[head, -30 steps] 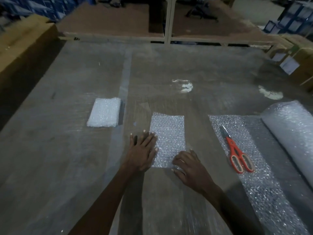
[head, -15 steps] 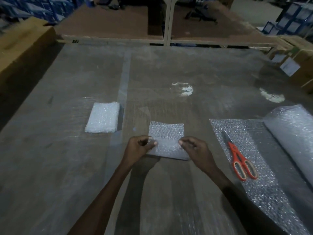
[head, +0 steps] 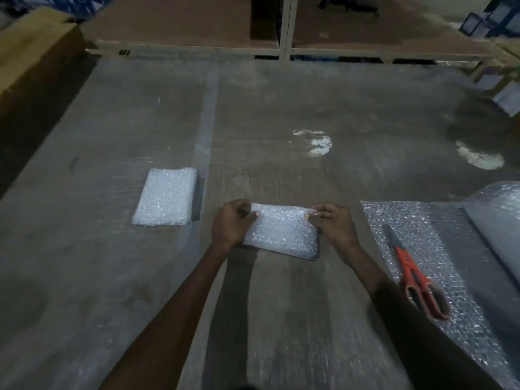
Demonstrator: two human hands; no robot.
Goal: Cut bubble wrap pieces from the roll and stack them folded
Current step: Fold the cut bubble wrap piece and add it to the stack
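Left hand (head: 229,225) and right hand (head: 334,225) pinch the far corners of a folded bubble wrap piece (head: 281,235) on the table (head: 84,277); the roll (head: 495,220) is cut off at right, scissors (head: 416,277) on its unrolled sheet

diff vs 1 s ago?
Both hands, left hand and right hand, went from pressing the cut bubble wrap piece flat to pinching its corners and folding it over. Folded stack, scissors and roll unmoved.
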